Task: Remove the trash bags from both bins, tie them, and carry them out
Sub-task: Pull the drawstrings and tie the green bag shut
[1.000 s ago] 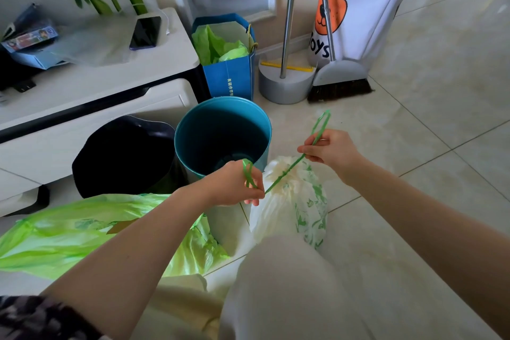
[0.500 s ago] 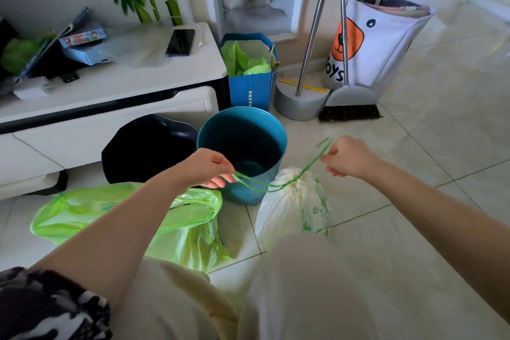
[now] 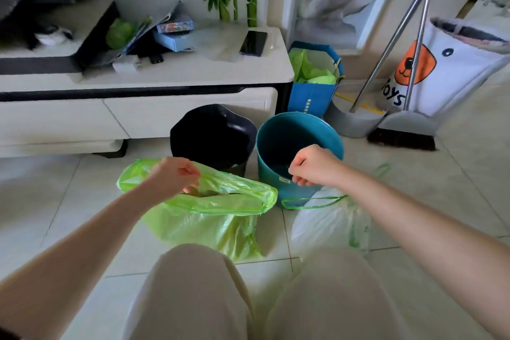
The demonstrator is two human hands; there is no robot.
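The left hand (image 3: 174, 175) was curled into a loose fist at the rim of the green trash bag (image 3: 209, 218). Its fingers were folded down over the bag's near-left edge, but whether they actually pinched the plastic could not be told. The green bag lay slumped on the tiled floor (image 3: 430, 201) with its mouth gaping, spreading away from that hand toward 4 o'clock, its drawstring hem running along the front lip.

The right hand (image 3: 314, 165) was also closed into a fist, knuckles up, and hung in front of the teal bin (image 3: 299, 146). Nothing could be seen gripped inside it. The white trash bag (image 3: 328, 225) sat on the floor below it at about 5 o'clock, just beside the teal bin's base. Its green drawstring (image 3: 311, 203) lay in a slack loop across its gathered top, apart from the fist.

The black bin (image 3: 212, 132) stood at 12 o'clock from the green bag, touching or nearly touching the teal bin on its right, both in front of the low white cabinet (image 3: 165, 77). A blue paper bag (image 3: 313, 91) stuffed with green plastic stood at 12 o'clock from the teal bin. A broom (image 3: 403, 135) and dustpan leaned at 2 o'clock, beside a white toy bag (image 3: 447, 72). The person's pale trouser knees (image 3: 193, 292) filled the bottom of the view.
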